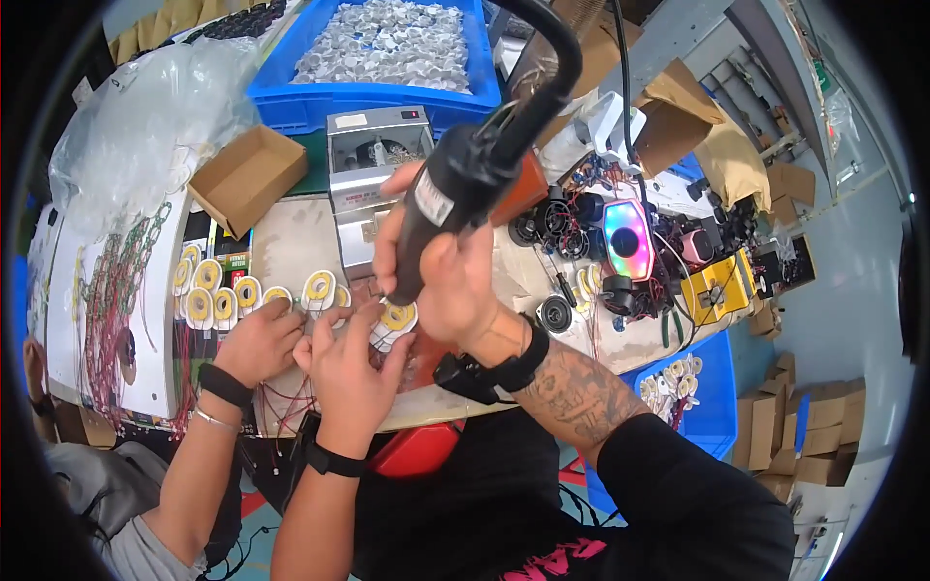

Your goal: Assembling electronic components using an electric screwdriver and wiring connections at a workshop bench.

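Observation:
My right hand point(450, 290) is wrapped round a black electric screwdriver point(436, 208), held upright with its cable rising from the top. The tool's lower end is over a white round part with a yellow ring point(397, 318); the bit itself is hidden. Pinching that part's edge on the bench, my left hand point(351, 373) has its thumb near the right side and its fingertips at the left. Close by on the left, a co-worker's hand point(257, 344) touches a row of similar white and yellow parts point(225, 304).
A grey screw feeder point(349, 198) stands behind the screwdriver, next to an open cardboard box point(247, 179). Farther back is a blue bin point(281, 107) of white pieces. To the right lie a lit fan point(628, 240), a speaker-like round part point(554, 313) and a yellow box point(717, 290).

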The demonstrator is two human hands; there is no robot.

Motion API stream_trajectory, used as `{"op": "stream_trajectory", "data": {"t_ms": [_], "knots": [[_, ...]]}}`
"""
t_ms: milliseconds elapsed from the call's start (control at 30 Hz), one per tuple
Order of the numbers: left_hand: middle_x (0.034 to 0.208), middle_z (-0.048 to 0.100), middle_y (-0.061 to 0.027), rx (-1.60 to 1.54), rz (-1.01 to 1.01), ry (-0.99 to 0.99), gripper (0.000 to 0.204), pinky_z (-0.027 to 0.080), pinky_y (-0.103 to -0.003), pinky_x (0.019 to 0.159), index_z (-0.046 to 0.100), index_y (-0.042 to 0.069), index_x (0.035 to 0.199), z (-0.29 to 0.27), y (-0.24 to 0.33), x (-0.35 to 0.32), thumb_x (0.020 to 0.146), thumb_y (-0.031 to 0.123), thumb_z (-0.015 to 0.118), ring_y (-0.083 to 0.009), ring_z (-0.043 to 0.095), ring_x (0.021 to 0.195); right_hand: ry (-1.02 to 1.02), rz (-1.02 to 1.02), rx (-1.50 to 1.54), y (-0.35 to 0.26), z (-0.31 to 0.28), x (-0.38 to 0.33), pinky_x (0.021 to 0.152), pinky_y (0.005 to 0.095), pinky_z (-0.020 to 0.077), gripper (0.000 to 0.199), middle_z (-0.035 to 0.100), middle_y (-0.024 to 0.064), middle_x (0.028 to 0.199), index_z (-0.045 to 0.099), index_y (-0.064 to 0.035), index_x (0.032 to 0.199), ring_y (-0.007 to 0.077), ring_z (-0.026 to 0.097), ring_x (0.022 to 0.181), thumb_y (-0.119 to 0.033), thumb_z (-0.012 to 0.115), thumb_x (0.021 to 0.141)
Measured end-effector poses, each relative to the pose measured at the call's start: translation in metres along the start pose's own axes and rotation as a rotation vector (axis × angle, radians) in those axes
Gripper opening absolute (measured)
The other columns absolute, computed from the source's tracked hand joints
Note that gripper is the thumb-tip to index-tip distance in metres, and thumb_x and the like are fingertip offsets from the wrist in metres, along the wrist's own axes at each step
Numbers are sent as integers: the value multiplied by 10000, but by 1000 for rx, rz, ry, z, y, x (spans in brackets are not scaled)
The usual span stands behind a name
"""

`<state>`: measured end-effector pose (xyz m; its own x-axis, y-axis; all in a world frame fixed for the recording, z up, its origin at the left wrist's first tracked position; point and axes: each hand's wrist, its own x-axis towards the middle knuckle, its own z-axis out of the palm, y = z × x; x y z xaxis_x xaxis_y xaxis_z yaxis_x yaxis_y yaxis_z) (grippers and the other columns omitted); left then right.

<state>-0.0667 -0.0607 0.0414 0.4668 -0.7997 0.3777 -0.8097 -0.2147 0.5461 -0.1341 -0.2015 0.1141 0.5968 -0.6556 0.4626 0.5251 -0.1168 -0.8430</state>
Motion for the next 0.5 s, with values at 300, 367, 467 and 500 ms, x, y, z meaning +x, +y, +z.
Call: {"op": "stream_trajectory", "data": {"t_ms": [300, 367, 467, 500], "knots": [[1045, 738, -95, -43, -13, 4, 459, 348, -460, 956, 719, 125, 1152, 2, 1, 0, 738, 257, 867, -299, 622, 1107, 106, -207, -65, 14, -13, 24, 565, 283, 468, 708, 589, 82, 748, 453, -37, 1196, 143, 575, 638, -669, 637, 934], [1053, 740, -88, -40, -3, 10, 460, 347, -456, 956, 719, 129, 1153, 3, 0, -2, 737, 259, 867, -298, 622, 1108, 104, -240, -76, 19, -17, 35, 561, 289, 471, 670, 586, 87, 759, 476, -34, 1204, 148, 576, 647, -635, 636, 955], [1059, 744, -77, -36, 11, 16, 462, 345, -448, 950, 720, 137, 1154, 4, -2, -3, 734, 261, 868, -294, 622, 1109, 59, -173, -78, 27, -18, 33, 558, 289, 468, 678, 590, 84, 768, 478, -30, 1226, 143, 577, 652, -633, 634, 957], [1057, 744, -72, -36, 13, 17, 464, 344, -444, 946, 721, 140, 1154, 4, -2, -3, 732, 262, 869, -291, 622, 1108, 36, -164, -138, 26, -19, 33, 559, 288, 464, 678, 597, 83, 780, 478, -28, 1236, 134, 576, 647, -634, 616, 967]]}}
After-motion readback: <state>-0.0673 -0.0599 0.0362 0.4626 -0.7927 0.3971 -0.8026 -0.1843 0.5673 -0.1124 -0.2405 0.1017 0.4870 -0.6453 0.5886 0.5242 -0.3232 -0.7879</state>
